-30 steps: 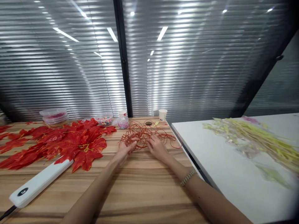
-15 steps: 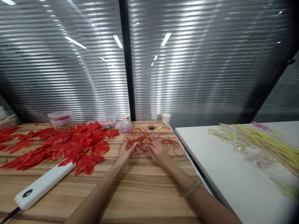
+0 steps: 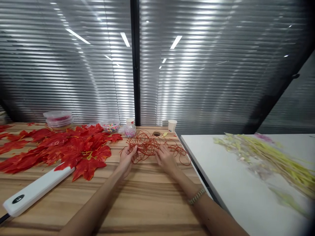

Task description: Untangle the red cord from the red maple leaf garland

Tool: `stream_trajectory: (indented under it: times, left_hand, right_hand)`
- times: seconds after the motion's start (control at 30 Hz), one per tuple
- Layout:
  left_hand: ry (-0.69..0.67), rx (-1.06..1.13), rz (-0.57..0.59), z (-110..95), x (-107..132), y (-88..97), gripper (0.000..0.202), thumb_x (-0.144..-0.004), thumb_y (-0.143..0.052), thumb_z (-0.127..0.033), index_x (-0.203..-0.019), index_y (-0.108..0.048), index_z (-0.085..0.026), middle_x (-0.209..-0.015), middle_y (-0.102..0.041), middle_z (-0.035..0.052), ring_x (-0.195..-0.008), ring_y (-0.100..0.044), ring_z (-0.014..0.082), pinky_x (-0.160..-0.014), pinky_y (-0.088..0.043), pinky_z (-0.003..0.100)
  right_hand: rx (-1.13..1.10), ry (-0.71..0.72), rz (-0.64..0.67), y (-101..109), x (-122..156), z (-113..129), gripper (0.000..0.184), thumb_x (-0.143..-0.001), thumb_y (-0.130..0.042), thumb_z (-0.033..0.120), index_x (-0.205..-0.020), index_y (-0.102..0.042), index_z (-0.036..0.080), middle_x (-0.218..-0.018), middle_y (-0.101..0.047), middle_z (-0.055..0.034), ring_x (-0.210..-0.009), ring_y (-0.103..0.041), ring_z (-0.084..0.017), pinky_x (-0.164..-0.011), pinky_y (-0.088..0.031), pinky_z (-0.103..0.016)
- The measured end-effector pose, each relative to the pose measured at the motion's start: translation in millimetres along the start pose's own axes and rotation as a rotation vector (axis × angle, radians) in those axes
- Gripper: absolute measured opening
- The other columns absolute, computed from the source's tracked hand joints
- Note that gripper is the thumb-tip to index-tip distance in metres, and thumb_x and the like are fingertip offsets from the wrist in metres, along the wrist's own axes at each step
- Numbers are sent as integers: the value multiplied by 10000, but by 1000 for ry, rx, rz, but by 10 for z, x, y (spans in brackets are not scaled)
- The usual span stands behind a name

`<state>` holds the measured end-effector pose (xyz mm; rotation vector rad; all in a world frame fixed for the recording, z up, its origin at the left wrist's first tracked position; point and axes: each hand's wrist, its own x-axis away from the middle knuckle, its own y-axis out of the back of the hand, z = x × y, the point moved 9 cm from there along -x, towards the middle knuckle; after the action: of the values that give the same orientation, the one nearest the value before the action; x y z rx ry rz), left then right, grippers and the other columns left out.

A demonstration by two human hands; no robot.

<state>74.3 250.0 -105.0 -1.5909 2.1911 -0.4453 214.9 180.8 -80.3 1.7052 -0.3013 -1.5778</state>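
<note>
A loose tangle of thin red cord (image 3: 147, 144) lies on the wooden table (image 3: 147, 203), spread in many loops. My left hand (image 3: 126, 160) is at the tangle's left side, thumb and fingers pinched on a part of the cord. On the right side, my right hand (image 3: 166, 159) has its fingertips closed on cord strands, palm turned down. A beaded bracelet (image 3: 197, 196) circles my right wrist. Some strands pass behind my fingers and are hidden.
Red artificial maple leaves (image 3: 81, 149) are heaped at left, partly over a white corded device (image 3: 39, 190). Behind stand stacked plastic tubs (image 3: 59, 120), a bead container (image 3: 110, 126) and paper cups (image 3: 172, 126). Yellow stems (image 3: 278, 157) lie on the white table (image 3: 204, 157).
The camera view has shifted slightly, so the table items sit a little further left. My hands have moved slightly apart at the cord, both still pinching it.
</note>
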Motion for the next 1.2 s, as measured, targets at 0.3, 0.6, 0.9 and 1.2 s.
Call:
stream_trajectory:
  times: [0.3,0.6,0.9,1.2]
  left_hand:
    - [42,28,0,71,6,8,278,-608,-750,-319,-693,-569,-125,-679,-619,-1,-513,-521,45,-516,-464,153]
    - [10,-11,-76,46,-40,143,317,-566,-768,-331,-709,-565,-134,-679,-595,-24,-544,-542,49,-537,-472,154]
    - [-8,-82,-58,-4,-92,161,355,-541,-768,-365,-701,-562,-123,-647,-593,-22,-518,-515,49,-523,-453,162]
    - [-40,-133,-72,-8,-98,158,347,-541,-772,-299,-785,-604,-119,-721,-616,8,-638,-575,95,-626,-487,212]
  right_hand:
    - [-10,38,-30,12,16,90,150,-822,-436,106,-832,-585,125,-830,-547,-106,-880,-483,-223,-752,-456,-356]
    - [58,217,-17,-98,30,302,96,-794,-489,103,-836,-572,126,-877,-569,-96,-910,-487,-229,-794,-452,-365]
    - [56,111,-50,-9,17,160,83,-800,-483,109,-798,-564,127,-869,-571,-104,-913,-494,-230,-725,-475,-333]
    - [74,225,-9,-62,12,363,88,-800,-488,118,-815,-574,131,-863,-572,-86,-899,-497,-224,-794,-456,-357]
